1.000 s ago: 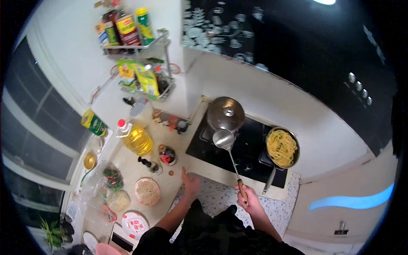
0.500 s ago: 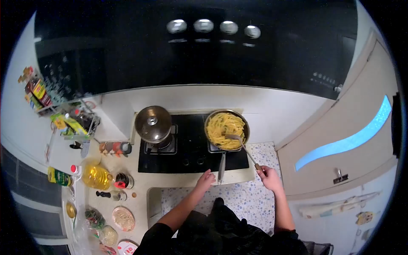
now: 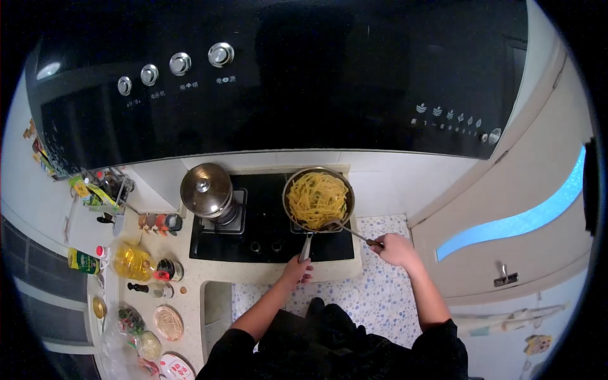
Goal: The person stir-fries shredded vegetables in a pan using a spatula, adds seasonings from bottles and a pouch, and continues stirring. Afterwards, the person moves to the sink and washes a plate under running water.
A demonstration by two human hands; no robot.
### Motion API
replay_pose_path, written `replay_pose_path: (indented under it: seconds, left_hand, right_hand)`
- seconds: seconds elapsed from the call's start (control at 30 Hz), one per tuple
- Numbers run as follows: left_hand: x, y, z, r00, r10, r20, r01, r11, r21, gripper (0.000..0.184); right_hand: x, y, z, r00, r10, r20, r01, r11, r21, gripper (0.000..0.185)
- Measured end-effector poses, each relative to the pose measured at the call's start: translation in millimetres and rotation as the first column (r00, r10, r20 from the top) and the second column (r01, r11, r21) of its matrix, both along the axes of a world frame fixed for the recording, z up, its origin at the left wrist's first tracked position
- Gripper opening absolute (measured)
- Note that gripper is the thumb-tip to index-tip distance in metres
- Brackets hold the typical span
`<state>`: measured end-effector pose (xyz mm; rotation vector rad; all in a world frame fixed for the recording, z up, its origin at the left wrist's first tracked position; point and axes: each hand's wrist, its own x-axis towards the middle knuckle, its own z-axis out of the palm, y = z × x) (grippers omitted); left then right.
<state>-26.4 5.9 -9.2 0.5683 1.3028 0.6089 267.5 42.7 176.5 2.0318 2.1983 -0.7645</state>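
While the left hand (image 3: pixel 295 271) clasps the handle (image 3: pixel 305 248) of the frying pan (image 3: pixel 351 199), presumably steadying it, the right hand (image 3: pixel 396 249) grips the ladle (image 3: pixel 356 234), head against the yellow strips (image 3: pixel 316 197).

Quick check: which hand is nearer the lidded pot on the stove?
Left. The left hand holds the pan handle, below and right of the lidded pot in view; the right hand, gripping the utensil, is farther right.

Food strips (image 3: pixel 316 197) lie in the pan (image 3: pixel 350 197), right of the pot (image 3: pixel 209 192).
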Motion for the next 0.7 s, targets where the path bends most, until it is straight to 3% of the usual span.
replay_pose_path:
  seconds: [0.07, 0.2, 0.4, 0.57, 0.7]
  left_hand:
    - [-1.4, 3.1, 3.0, 1.0, -0.016, -0.01, 0.015, 0.999, -0.044, 0.041]
    - [-1.4, 4.1, -16.8, 0.989, -0.105, -0.107, 0.111, 0.992, 0.054, 0.041]
    - [0.6, 7.3, -25.8, 0.989, -0.126, -0.081, 0.131, 0.99, 0.055, 0.038]
    - [-0.7, 7.1, -14.4, 0.986, -0.153, -0.073, 0.157, 0.986, 0.048, 0.035]
    - [-0.5, 9.3, -20.3, 0.987, -0.156, -0.034, 0.156, 0.988, 0.011, 0.034]
  right_hand:
    - [-1.8, 11.0, -18.0, 0.999, 0.026, 0.023, -0.026, 1.0, 0.011, 0.029]
    - [-15.2, 21.9, -53.4, 1.0, 0.009, 0.013, -0.011, 0.994, 0.105, 0.028]
    - [-46.2, 42.9, -112.2, 0.99, -0.138, -0.01, 0.136, 0.959, 0.249, 0.028]
    - [-75.6, 50.4, -159.8, 0.971, -0.171, -0.168, 0.213, 0.937, 0.277, 0.026]
    - [-88.5, 21.4, -136.0, 0.97, -0.181, -0.164, 0.214, 0.952, 0.219, 0.028]
